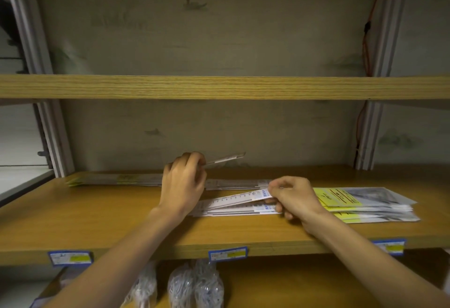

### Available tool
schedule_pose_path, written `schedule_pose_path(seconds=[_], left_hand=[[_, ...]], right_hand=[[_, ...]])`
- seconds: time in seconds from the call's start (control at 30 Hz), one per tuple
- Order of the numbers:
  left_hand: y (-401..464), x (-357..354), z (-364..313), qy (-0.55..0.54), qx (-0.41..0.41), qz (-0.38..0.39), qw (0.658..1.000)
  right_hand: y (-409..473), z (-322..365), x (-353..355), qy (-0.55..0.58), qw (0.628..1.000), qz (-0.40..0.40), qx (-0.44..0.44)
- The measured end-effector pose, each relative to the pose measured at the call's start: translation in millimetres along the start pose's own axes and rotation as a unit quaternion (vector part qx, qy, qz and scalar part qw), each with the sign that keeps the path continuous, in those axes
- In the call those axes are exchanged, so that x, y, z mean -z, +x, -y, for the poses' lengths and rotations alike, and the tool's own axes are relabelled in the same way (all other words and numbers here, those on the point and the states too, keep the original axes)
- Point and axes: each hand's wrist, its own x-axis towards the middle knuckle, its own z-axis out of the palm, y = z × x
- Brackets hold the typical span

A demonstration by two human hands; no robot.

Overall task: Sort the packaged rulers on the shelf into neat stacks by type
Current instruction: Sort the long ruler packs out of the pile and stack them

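At the bottom of the frame, bagged white items [194, 285] were seen hanging below the shelf [97, 224], and blue-and-yellow price labels [228, 253] were fixed along its front edge. On the shelf, right of centre, the right hand [293, 198] was closed in a pinch on the end of a white ruler [233, 199], whose held end was raised off a low pile of similar white rulers [233, 212] lying just beneath. Just beside that hand, at the right of the frame, a stack of yellow-labelled packs [365, 204] was laid flat. Left of centre, the left hand [181, 183] was clenched around a thin packaged ruler [225, 159], held clear of the shelf and pointing toward the right. Further back, a row of long packs [117, 179] was spread from the left of the frame toward the centre.

The step appeared to be the separation of one white ruler from its pile. It would be done well if the ruler were lifted from its end so that those below were not dragged, then laid square on its matching stack with edges aligned.

The shelf was of orange-brown wood; another plank [219, 87] crossed mid-frame above it, a stained grey wall [219, 34] was visible behind, and an orange cable [365, 47] was seen at the upper right.
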Motion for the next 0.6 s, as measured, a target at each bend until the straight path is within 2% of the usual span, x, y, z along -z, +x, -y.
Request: schedule_pose_path(seconds=[0.13,0.3,0.47,0.6], left_hand=[[-0.7,-0.4,-2.6,-0.004,-0.002,0.007,1.000],[-0.2,-1.8,-5.6,-0.004,-0.003,0.011,1.000],[-1.3,-2.7,-8.5,-0.002,-0.012,0.012,1.000],[-2.5,-3.4,-10.8,0.005,-0.035,0.013,0.999]], right_hand=[[-2.0,-6.1,4.6,-0.177,0.979,-0.012,0.102],[-2.4,-9.1,3.0,-0.253,0.957,-0.025,0.140],[-1.5,-9.4,4.7,-0.227,0.965,-0.024,0.129],[-2.0,-0.6,8.4,-0.068,0.989,-0.062,0.119]])
